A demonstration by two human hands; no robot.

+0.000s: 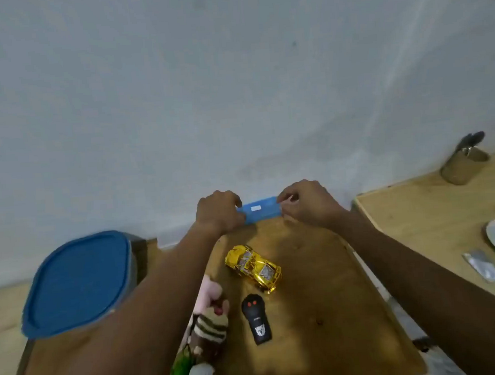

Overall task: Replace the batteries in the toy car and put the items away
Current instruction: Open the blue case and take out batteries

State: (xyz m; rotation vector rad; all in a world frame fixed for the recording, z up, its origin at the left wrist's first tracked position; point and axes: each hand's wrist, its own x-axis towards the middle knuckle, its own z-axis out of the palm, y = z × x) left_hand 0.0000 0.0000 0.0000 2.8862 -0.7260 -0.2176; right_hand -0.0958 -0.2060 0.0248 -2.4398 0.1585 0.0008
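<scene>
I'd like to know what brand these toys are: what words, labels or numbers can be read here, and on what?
Nothing is legible.
White label on the blue rectangular plastic box: too blurred to read.
White emblem and small print on the black plastic remote control: too blurred to read.

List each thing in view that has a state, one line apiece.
case: held at both ends; open or shut unclear
left hand: grips the case's left end
right hand: pinches the case's right end
car: on its wheels, untouched
remote: lying flat, buttons up, untouched
tub: lid on
can: upright, utensils standing in it
</scene>
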